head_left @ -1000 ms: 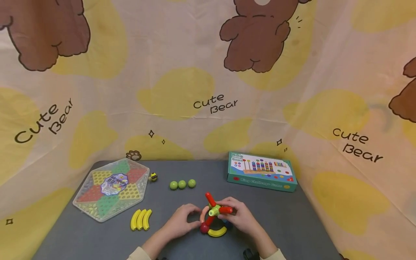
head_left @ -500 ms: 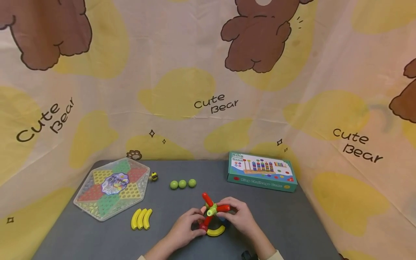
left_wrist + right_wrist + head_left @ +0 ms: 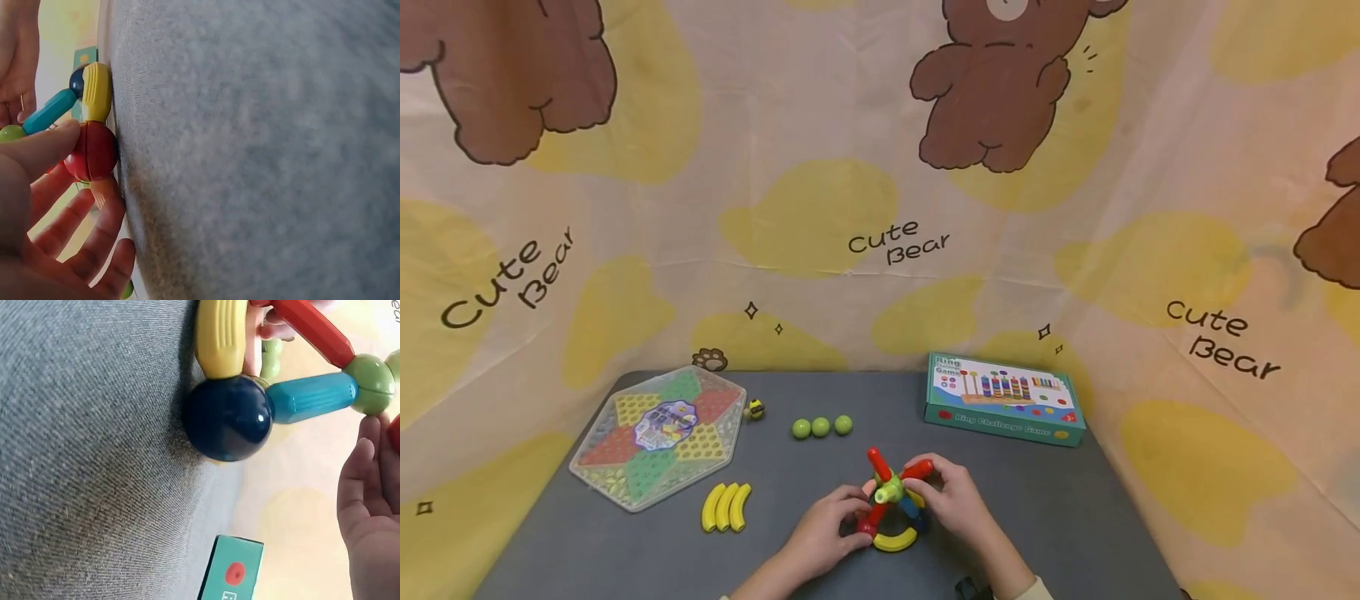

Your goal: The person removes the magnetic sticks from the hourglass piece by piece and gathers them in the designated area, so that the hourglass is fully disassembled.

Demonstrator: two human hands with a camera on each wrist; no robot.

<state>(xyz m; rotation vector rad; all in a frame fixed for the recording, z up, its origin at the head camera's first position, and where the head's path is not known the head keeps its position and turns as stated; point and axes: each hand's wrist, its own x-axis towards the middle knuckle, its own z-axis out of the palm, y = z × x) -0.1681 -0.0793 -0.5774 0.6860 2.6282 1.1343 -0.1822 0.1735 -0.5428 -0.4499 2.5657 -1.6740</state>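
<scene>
A ball-and-rod construction toy frame stands between my hands. Curved rods, one of them yellow (image 3: 895, 541), form its base, with a red ball (image 3: 91, 151) and a dark blue ball (image 3: 227, 419) at the joints. A red rod (image 3: 315, 331) and a blue rod (image 3: 314, 397) slope up to a green ball (image 3: 373, 382). More red rods (image 3: 878, 463) and a light green piece (image 3: 889, 491) project from the top. My left hand (image 3: 826, 529) holds the red ball between thumb and fingers. Up at the top, my right hand (image 3: 953, 502) pinches the right-hand red rod (image 3: 917, 470) near the green ball.
Three yellow curved rods (image 3: 726, 507) lie left of my left hand. Behind are three green balls (image 3: 821, 427), a small yellow-and-black figure (image 3: 755, 408) and a hexagonal checkers board (image 3: 658, 437). A green game box (image 3: 1003, 397) sits at the back right.
My left hand has moved from beside the pink curved rod onto the red ball. The right-hand red rod now tilts further up in my right fingers, and the blue rod shows more.
</scene>
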